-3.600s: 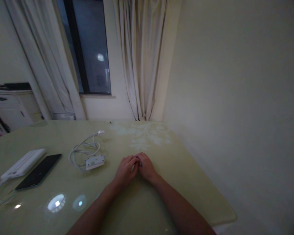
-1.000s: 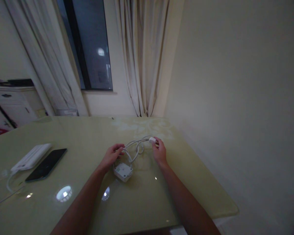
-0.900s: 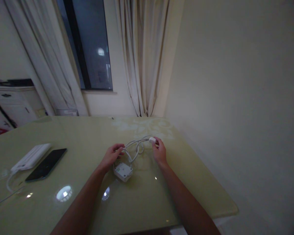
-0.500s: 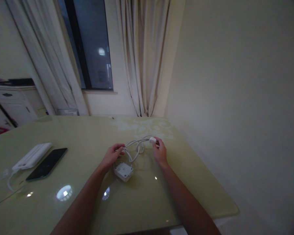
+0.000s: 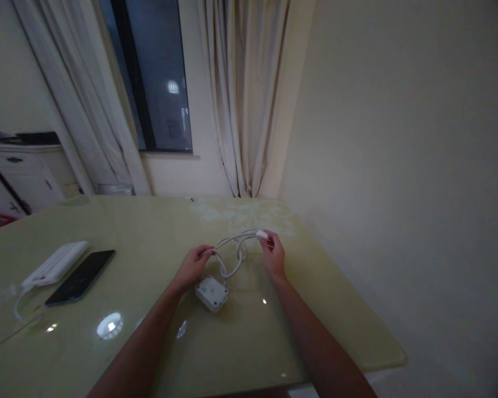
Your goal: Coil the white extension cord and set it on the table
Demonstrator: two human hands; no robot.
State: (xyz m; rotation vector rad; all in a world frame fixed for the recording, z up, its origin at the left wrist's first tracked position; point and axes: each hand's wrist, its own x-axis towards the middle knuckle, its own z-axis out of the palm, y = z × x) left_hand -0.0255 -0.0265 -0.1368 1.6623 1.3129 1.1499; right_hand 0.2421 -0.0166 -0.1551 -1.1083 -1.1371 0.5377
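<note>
A white cable [image 5: 231, 273] runs in loose loops between my two hands, above the table. My left hand [image 5: 194, 265] pinches one side of the loops between thumb and fingers. On the right, a small white plug [image 5: 262, 235] is gripped by the fingertips of my right hand [image 5: 274, 253]; thin metal prongs seem to stick out toward the palm. The white power strip block [image 5: 212, 293], box-shaped with dark dots at its corners, hangs or rests just below my left hand, with the cable leading up from it. Whether it touches the table I cannot tell.
On the left lie a black smartphone [image 5: 81, 277] and a white power bank [image 5: 57, 264] with a white cord. The glossy greenish table [image 5: 149, 221] meets a wall on the right. Curtains [image 5: 249, 99] and a window [image 5: 161, 77] are behind, a cabinet [image 5: 20, 171] far left.
Both hands have shifted slightly to the right with the cable. The fingers of my left hand have closed more tightly on it. The block has swung or turned a little and sits slightly lower.
</note>
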